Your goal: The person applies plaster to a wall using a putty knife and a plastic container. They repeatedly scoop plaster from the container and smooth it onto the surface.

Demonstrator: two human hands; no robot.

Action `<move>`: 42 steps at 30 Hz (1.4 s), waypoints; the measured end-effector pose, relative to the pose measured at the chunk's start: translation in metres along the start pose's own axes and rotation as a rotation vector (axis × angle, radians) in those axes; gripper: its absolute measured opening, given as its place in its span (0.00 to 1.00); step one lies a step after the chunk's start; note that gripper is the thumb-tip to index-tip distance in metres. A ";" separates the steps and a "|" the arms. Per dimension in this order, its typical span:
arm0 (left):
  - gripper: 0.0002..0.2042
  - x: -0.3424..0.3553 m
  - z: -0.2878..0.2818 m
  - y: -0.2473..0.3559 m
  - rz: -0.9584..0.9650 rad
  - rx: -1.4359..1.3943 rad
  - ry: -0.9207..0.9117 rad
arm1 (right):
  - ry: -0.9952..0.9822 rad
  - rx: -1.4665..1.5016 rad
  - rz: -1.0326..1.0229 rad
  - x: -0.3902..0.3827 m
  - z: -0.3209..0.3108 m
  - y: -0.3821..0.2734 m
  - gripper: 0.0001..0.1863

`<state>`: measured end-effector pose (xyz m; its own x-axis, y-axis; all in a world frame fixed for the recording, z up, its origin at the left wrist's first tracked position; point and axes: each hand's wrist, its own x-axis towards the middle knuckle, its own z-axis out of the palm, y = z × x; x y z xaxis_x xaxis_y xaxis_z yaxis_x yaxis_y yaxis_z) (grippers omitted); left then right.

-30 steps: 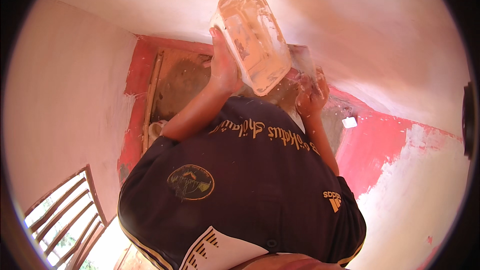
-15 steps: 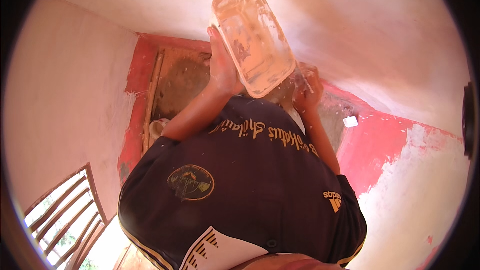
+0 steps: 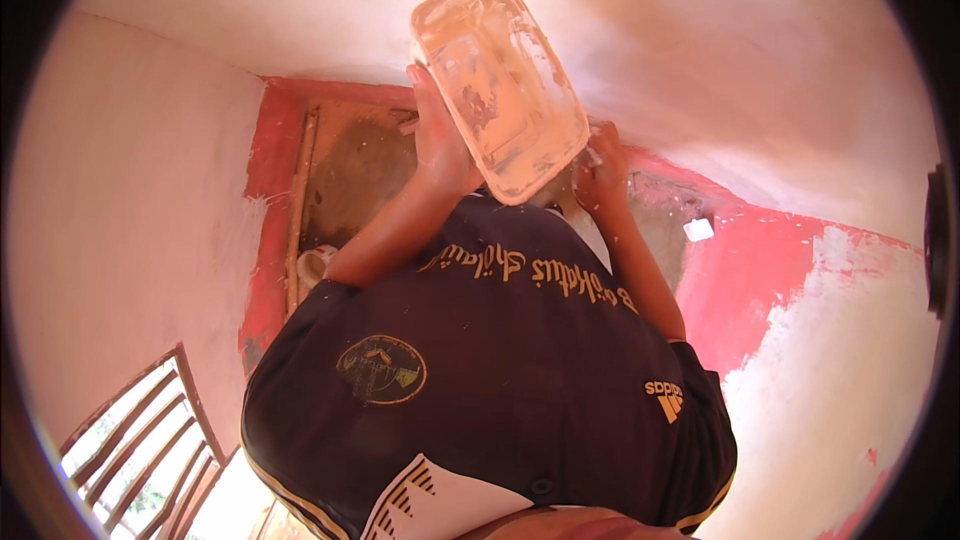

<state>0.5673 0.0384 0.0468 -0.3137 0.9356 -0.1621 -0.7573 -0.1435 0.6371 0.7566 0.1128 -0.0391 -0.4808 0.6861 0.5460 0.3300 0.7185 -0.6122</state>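
Note:
A rectangular plastic tub (image 3: 505,90), its inside smeared with wet pale paint or filler, is held up tilted in front of my chest. My left hand (image 3: 440,140) grips it along its left side, thumb at the rim and the other fingers out of sight. Close to the tub's lower right edge is my right hand (image 3: 603,175), its fingers curled and spotted with white. Whatever those fingers hold is mostly hidden by the hand and the tub.
Ahead rises a whitish wall (image 3: 690,60) with a red band (image 3: 740,280) below it. A barred window (image 3: 145,440) lies at lower left. On the brown floor (image 3: 355,175) stands a pale bucket (image 3: 316,262). A small white switch-like piece (image 3: 699,229) shows at right.
The tub has shifted slightly left and down with my left hand. My right hand has drawn in closer to the tub's edge, and the thin white-smeared part seen at its fingers is now mostly hidden.

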 end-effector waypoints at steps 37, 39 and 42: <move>0.41 -0.018 0.008 -0.063 0.106 -0.041 0.017 | 0.155 0.880 0.430 -0.034 -0.066 0.003 0.17; 0.41 -0.023 0.014 -0.071 0.107 -0.027 0.045 | 0.254 1.042 0.478 -0.040 -0.071 0.001 0.12; 0.41 -0.031 0.024 -0.086 0.129 -0.011 0.047 | 0.267 1.207 0.506 -0.048 -0.084 0.000 0.11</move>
<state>0.6560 0.0297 0.0148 -0.4358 0.8927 -0.1147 -0.7149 -0.2659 0.6467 0.8476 0.0897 -0.0172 -0.3015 0.9460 0.1193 -0.5636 -0.0759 -0.8225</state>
